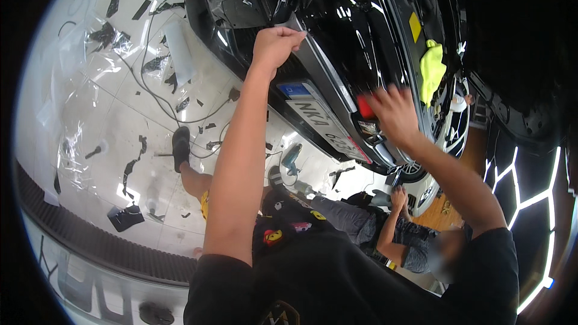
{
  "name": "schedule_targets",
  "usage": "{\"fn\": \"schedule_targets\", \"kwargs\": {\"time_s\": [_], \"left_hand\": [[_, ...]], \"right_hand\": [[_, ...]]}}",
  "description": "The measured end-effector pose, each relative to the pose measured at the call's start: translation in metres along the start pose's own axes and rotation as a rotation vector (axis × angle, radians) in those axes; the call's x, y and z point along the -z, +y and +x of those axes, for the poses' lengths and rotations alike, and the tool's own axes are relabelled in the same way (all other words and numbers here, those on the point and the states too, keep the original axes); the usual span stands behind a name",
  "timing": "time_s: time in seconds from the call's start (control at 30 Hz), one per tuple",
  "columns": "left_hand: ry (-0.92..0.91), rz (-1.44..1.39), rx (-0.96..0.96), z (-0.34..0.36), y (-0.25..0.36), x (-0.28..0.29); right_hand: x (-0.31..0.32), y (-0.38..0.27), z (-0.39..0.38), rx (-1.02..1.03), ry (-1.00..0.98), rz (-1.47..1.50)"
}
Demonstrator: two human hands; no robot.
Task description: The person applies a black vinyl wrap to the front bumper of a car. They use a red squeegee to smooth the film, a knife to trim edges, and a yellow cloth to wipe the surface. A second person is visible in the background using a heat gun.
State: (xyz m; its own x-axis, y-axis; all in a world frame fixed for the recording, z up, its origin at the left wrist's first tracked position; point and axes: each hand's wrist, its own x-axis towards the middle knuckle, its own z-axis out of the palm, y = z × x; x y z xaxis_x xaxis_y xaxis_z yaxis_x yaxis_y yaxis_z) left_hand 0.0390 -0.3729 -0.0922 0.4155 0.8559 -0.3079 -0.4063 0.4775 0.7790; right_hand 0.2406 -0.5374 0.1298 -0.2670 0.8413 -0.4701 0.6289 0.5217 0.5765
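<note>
Ahead of me is the rear of a glossy black car (340, 30), with a licence plate (322, 121) below a silver trim strip (331, 72). My left hand (277, 48) is at the strip's upper left end, thumb and fingertips pinched together. Whatever lies between them is too small to make out. Over the tail light (368, 129) my right hand (394, 114) is smeared by motion, its fingers bent towards the car. A red piece (365, 106) shows beside those fingertips; whether it is held or part of the light is unclear.
A bright yellow-green cloth (432, 72) and a yellow square (415, 27) lie on the car. Another person (415, 244) crouches at the right. Dark film scraps (108, 35), cables (144, 87) and a teal heat-gun-like tool (292, 159) litter the tiled floor.
</note>
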Motion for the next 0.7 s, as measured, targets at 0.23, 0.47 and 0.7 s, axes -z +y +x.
{"fn": "schedule_targets", "kwargs": {"time_s": [0.23, 0.47, 0.7], "left_hand": [[-0.124, -0.058, 0.023, -0.059, -0.021, 0.033], [-0.038, 0.119, 0.295, -0.171, -0.031, 0.151], [-0.111, 0.319, 0.296, -0.209, -0.022, 0.153]], "right_hand": [[0.063, 0.003, 0.171, 0.038, 0.374, -0.188], [0.006, -0.029, 0.01, -0.091, 0.009, 0.083], [0.08, 0.003, 0.23, -0.054, 0.646, -0.074]]}}
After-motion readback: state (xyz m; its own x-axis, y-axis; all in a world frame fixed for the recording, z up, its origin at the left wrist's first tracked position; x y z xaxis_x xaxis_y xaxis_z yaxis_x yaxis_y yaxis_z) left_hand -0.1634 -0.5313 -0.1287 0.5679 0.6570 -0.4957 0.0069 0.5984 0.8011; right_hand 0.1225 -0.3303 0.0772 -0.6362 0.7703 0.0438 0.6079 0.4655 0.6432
